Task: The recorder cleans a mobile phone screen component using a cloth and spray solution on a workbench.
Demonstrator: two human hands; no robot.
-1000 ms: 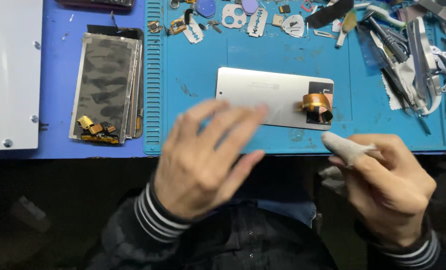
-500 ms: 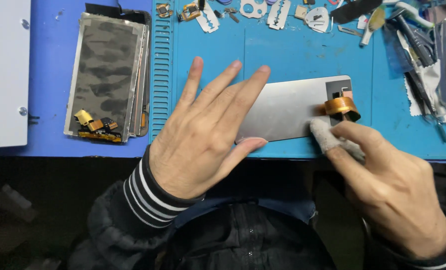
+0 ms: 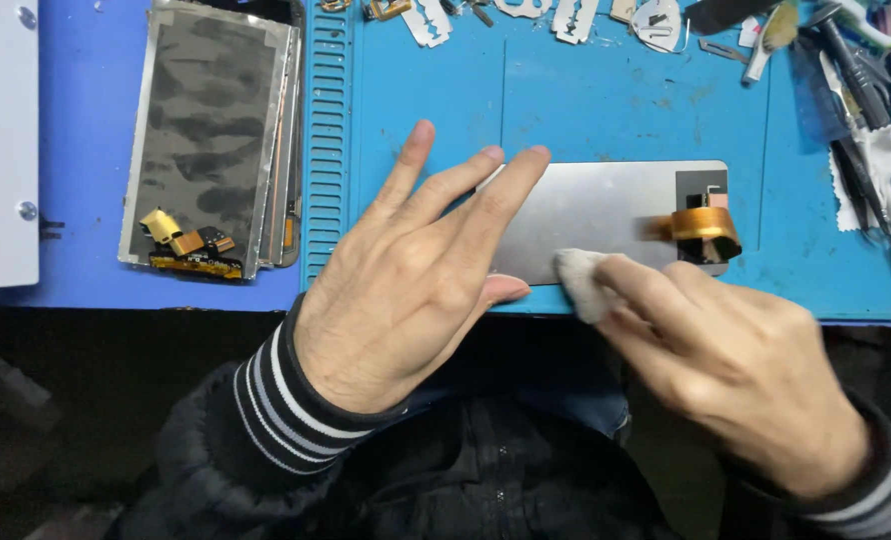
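A silver phone screen panel (image 3: 606, 205) lies face down on the blue work mat (image 3: 586, 110), with an orange flex cable (image 3: 704, 222) curled at its right end. My left hand (image 3: 416, 265) lies flat with fingers spread, pressing on the panel's left end. In my right hand (image 3: 736, 355) is a small greyish-white cloth wad (image 3: 578, 278), pinched in the fingers and pressed against the panel's near edge.
A stack of similar screen panels (image 3: 211, 140) with orange connectors lies on the left of the bench. A white flat case (image 3: 1, 140) sits at the far left. Razor blades (image 3: 428, 20), small parts and tools (image 3: 861, 90) line the mat's far edge and right side.
My left hand has come down flat onto the panel's left end. My right hand has carried the cloth wad leftward along the panel's near edge, away from the flex cable.
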